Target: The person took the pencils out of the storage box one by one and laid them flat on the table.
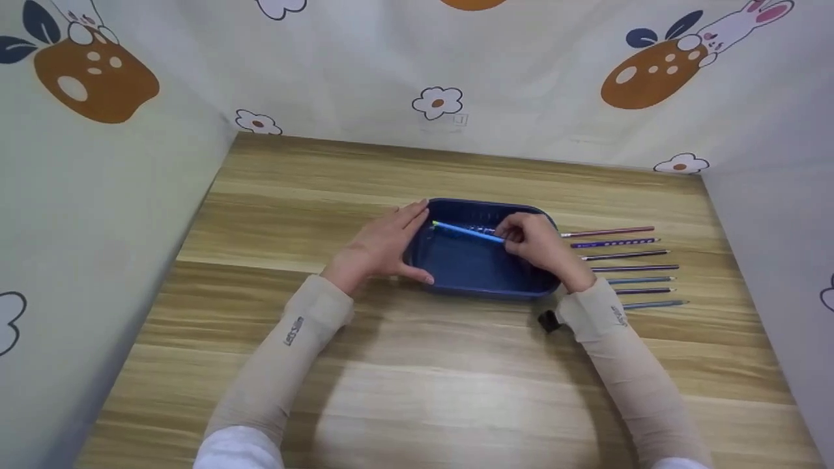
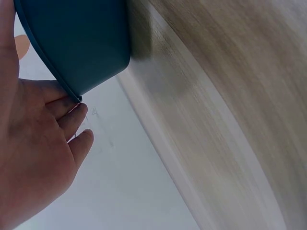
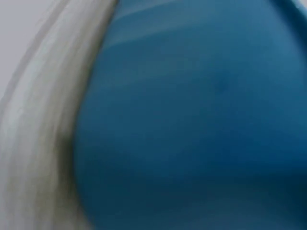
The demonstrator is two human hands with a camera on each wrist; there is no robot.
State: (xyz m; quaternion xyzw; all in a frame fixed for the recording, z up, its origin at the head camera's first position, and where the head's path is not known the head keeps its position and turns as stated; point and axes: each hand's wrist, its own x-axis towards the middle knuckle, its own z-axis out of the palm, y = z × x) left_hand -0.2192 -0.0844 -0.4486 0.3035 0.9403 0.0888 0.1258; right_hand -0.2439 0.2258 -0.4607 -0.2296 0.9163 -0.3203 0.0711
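Observation:
A dark blue plastic basin (image 1: 485,267) rests on the wooden table. Along its left side, my left hand (image 1: 384,244) lies with fingers straight at the back corner and the thumb over the front rim. In the left wrist view, those fingertips touch the basin's rim (image 2: 53,72). My right hand (image 1: 537,241) pinches a light blue pencil (image 1: 466,230) by its right end, over the inside of the basin. The pencil's yellow-green tip points left. A dark patterned stick shows partly behind it. The right wrist view holds only the blurred basin wall (image 3: 182,115).
Several pencils (image 1: 635,268) lie in a row on the table to the right of the basin, some partly behind the right hand and wrist. A small black object (image 1: 549,321) sits at the right wrist. Patterned cloth walls (image 1: 352,85) enclose the table.

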